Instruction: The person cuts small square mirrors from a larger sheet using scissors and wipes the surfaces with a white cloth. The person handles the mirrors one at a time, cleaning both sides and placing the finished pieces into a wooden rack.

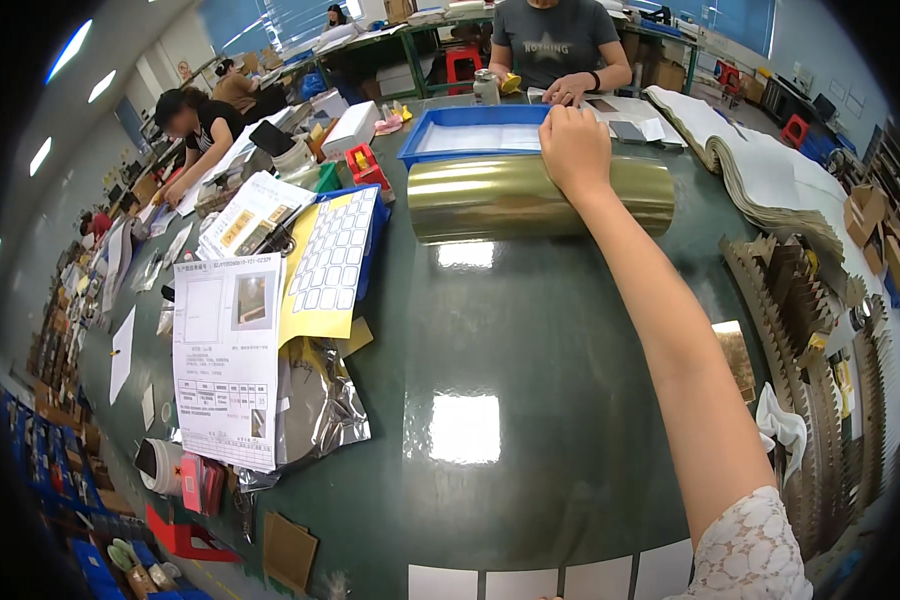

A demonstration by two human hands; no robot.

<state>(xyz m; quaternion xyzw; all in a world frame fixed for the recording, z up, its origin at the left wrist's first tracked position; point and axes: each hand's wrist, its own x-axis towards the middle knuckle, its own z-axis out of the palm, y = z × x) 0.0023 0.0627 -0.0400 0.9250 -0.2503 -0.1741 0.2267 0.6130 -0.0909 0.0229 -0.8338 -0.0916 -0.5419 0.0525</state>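
My right arm stretches across the table, over a shiny gold-green roll point(470, 203) lying crosswise. At its end my right hand point(577, 150) is closed at the right end of a blue tray point(410, 150); its fingertips are hidden, so what they hold cannot be made out. White sheets point(480, 136) lie inside the tray. Along the lower edge several white rectangular cards point(522, 584) sit side by side. A sliver of skin, perhaps my left hand point(550, 598), shows next to them, too little to read its fingers.
Left: printed papers point(225, 350), a yellow sheet with white labels point(325, 260), a silver bag point(325, 410). Right: toothed metal strips point(780, 330) and a thick paper stack point(770, 170). A co-worker point(555, 50) works opposite; another person point(205, 130) sits far left.
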